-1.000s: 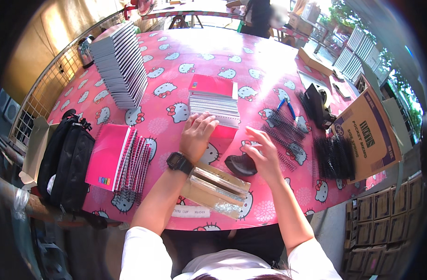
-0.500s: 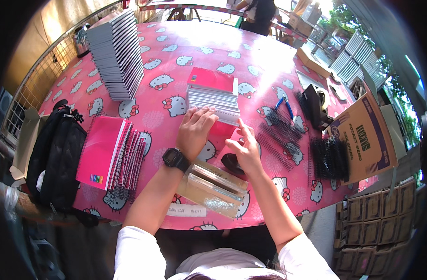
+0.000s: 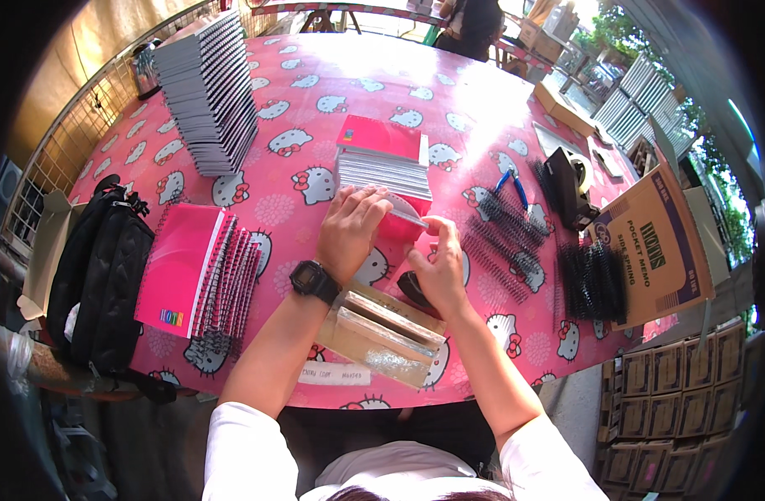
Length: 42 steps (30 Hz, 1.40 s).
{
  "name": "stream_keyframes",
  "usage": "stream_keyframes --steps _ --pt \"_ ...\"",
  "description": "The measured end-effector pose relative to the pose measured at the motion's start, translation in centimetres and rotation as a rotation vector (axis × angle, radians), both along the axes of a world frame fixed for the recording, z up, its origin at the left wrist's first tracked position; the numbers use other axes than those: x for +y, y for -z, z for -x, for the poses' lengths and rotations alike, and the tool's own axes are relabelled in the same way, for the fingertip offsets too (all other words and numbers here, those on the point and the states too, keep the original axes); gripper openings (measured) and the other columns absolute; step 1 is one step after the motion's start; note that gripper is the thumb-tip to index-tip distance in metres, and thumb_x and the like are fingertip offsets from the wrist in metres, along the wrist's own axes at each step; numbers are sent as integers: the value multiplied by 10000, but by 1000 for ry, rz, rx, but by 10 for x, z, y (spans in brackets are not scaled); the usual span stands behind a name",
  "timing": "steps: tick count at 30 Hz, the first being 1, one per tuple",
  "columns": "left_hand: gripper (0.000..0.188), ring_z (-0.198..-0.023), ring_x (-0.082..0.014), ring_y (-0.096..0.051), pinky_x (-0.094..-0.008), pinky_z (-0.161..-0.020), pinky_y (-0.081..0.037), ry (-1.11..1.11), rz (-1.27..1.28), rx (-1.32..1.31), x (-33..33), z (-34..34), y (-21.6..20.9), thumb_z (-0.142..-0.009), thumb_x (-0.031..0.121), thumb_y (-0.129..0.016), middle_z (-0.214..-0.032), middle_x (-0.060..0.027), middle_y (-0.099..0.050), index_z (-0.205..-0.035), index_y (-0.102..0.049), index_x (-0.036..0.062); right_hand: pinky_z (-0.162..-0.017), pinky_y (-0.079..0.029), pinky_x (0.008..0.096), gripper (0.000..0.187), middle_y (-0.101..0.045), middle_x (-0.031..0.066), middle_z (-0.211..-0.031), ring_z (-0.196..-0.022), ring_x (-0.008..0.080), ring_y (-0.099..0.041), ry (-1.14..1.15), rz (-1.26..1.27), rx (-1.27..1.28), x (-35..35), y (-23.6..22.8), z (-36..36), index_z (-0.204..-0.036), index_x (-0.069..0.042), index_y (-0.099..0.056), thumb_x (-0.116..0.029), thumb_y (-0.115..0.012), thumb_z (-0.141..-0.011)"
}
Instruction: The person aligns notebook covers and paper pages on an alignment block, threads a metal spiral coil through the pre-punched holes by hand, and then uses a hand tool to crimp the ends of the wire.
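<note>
Pink cartoon-cat oilcloth covers the table (image 3: 299, 117), which stands in an open-sided work area with cardboard cartons stacked off its right edge; sunlight glares across the far edge. At the middle of the near half, the left hand (image 3: 349, 230) is curled with its fingertips closed on a clear plastic cover sheet (image 3: 403, 213) lying over a red notebook cover (image 3: 395, 227); a black wristwatch (image 3: 316, 281) sits on that wrist. The right hand (image 3: 439, 265) is just beside it, thumb and forefinger pinched on the sheet's right end; whether it also grips something beneath I cannot tell. The sheet lies just beyond both hands, its long axis running left to right between them, so the 2 hands are about equally near, the left on its far-left part and the right at its near-right corner. Touching the sheet's far side is a small stack of page blocks topped with red (image 3: 382, 159). A clear bag of sheets on cardboard (image 3: 382, 330) rests at the near edge between the forearms. Toward the right edge lie black binding coils (image 3: 504, 238); a stack of pink spiral notebooks (image 3: 200, 271) sits near the left edge, with a tall grey stack of page blocks (image 3: 211, 92) at the far left corner.
</note>
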State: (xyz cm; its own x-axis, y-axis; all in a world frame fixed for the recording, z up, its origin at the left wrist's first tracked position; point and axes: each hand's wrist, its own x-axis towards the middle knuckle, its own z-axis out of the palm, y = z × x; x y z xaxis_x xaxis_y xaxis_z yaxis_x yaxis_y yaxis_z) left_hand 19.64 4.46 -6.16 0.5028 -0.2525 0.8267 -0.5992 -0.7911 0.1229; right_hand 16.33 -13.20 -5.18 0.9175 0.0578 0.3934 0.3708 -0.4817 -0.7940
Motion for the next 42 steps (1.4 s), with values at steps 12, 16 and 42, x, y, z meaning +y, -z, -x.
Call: stream_keyframes --steps 12,16,42 --pt "181 -1237 -244 -481 -561 -1127 -211 -112 -121 78 10 17 -33 -781 143 -695 -1266 -36 -558 -949 -629 141 -688 -513 365 281 -632 157 -796 -738 276 -651 -97 0 83 -12 2 -20 -1068 -18 -575 -107 -688 -827" --pt "115 -1020 -226 -608 -508 -1087 -285 -21 -138 244 10 32 -75 -790 109 -660 -990 -36 -657 -898 -625 128 -633 -500 300 251 -613 75 -791 -664 148 -602 -205 -41 -4 -34 2 -7 -1042 -37 -581 -126 -709 -845" --pt "726 -1435 -333 -184 -568 -1128 -205 -56 -214 680 42 13 -56 -640 327 -817 -1521 -147 -296 -1296 -562 148 -546 -418 235 119 -607 16 -692 -622 47 -517 -156 -246 217 -65 -50 62 -872 10 -633 -97 -685 -864"
